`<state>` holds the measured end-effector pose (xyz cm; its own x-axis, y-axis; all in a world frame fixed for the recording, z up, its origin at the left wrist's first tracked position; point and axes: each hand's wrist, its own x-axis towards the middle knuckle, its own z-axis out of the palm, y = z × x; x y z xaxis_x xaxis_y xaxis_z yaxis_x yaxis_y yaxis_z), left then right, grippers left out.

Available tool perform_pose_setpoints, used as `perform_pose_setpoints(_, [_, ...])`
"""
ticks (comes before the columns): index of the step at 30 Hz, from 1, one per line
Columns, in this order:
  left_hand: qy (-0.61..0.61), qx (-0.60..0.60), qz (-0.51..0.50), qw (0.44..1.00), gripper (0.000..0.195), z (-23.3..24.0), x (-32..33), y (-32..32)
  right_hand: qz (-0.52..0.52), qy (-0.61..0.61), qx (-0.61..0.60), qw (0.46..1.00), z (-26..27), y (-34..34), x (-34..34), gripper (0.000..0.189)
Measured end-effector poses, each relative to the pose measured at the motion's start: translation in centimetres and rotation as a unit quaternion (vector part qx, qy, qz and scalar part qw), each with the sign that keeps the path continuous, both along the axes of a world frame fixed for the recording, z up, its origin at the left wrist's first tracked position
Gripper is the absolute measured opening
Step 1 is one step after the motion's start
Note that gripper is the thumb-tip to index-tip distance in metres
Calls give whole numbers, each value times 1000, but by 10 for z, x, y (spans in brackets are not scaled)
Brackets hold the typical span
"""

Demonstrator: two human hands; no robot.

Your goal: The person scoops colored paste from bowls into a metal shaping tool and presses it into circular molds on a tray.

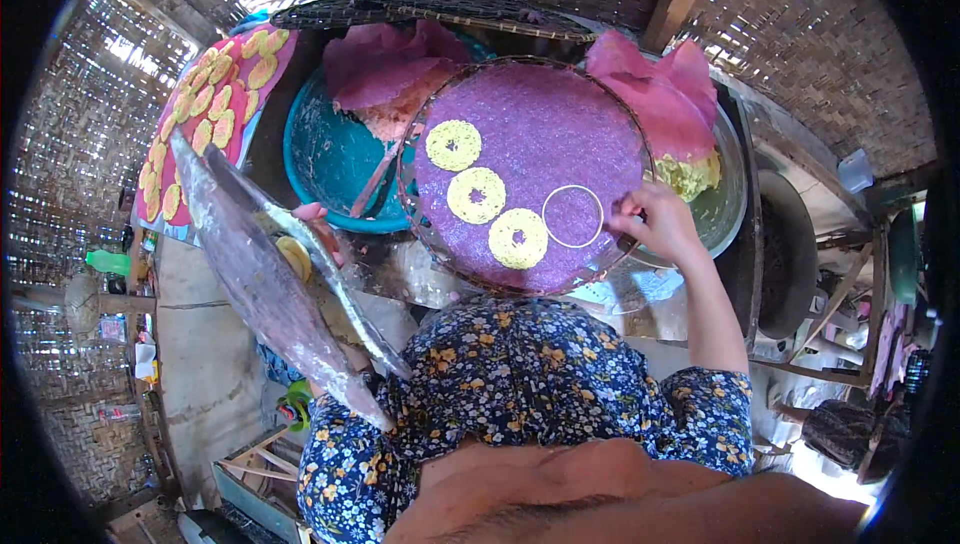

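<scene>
A long two-part wooden tool lies across the left side, held by my left hand, mostly hidden behind it. Between its two boards shows a yellow round piece. A round rimmed tray covered with purple cloth stands before me. Several yellow dough rings, one of them nearest me, form a slanting row on its left half. A thin pale hoop lies on the cloth right of them. My right hand is over the tray's right rim, fingers curled, close beside the hoop; whether it pinches anything is unclear.
Behind the tray's left side is a teal basin with a wooden spatula and pinkish crumbly matter under pink cloth. At right, a metal bowl holds yellow dough under pink cloth. Flat yellow pieces cover a pink sheet at far left.
</scene>
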<state>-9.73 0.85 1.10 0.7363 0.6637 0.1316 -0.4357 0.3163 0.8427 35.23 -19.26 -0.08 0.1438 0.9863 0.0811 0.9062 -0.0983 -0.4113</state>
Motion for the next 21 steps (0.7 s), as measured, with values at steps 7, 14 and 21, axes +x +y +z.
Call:
perform_pose_setpoints(7, [45,186,-59,980,41,-5,-2,20,94,-107,5,990,-20,-44,-2,29])
perform_pose_setpoints(14, [39,123,-15,992,41,6,12,-10,146,-175,112,967,-34,-53,-51,25])
perform_pose_setpoints(21, [140,2,196,971,47,9,81,-41,154,118,89,977,-16,-22,-93,35])
